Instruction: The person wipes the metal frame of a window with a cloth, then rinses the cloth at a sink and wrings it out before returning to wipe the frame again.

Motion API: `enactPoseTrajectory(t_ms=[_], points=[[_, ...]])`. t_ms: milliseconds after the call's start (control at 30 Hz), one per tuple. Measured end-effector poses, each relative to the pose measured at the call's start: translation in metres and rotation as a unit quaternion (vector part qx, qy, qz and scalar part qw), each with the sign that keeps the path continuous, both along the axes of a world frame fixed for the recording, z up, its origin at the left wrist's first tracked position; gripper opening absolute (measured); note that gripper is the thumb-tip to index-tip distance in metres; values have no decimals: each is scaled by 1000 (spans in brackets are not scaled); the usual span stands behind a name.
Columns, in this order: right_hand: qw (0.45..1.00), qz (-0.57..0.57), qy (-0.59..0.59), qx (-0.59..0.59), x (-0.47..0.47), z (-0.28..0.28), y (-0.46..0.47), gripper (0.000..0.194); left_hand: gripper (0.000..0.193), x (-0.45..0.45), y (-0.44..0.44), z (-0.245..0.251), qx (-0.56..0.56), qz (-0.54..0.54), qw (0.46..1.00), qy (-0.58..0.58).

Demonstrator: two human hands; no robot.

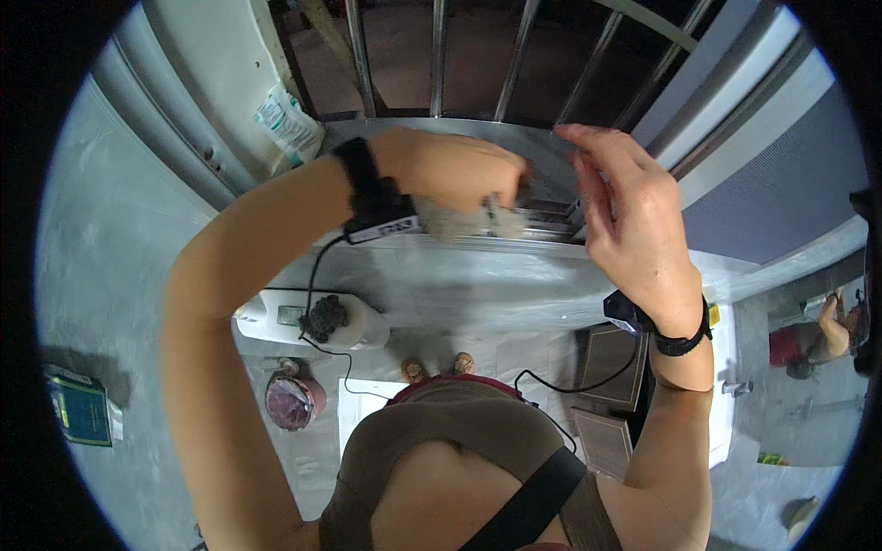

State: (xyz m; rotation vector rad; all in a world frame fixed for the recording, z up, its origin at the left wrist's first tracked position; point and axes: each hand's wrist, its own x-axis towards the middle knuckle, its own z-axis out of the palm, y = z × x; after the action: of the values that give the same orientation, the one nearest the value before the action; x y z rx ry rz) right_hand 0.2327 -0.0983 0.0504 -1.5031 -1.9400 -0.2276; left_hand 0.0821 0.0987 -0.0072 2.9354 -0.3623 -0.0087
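Note:
My left hand is over the window sill, its fingers curled around a pale, blurred cloth. The cloth hangs below the fingers by the metal window track. To its right, my right hand is raised with bent fingers, the index fingertip near the foot of the window bars. Nothing shows in the right hand. A white and green plastic packet stands at the left end of the sill. Both wrists wear black straps with small devices and cables.
Below the sill, a dark scrubbing pad rests on a white toilet tank. A pink bin stands on the floor. A sliding window panel and a white basin lie to the right, with a mirror beyond.

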Motion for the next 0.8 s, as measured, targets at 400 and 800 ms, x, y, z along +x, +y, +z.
enactPoseTrajectory(t_ms=[400, 800], points=[[986, 53, 151, 34, 5, 3, -22, 22, 40, 40, -2, -13, -79, 12, 985, -151], [980, 55, 186, 47, 8, -2, -22, 21, 33, 24, 13, -18, -25, 88, 996, 21]])
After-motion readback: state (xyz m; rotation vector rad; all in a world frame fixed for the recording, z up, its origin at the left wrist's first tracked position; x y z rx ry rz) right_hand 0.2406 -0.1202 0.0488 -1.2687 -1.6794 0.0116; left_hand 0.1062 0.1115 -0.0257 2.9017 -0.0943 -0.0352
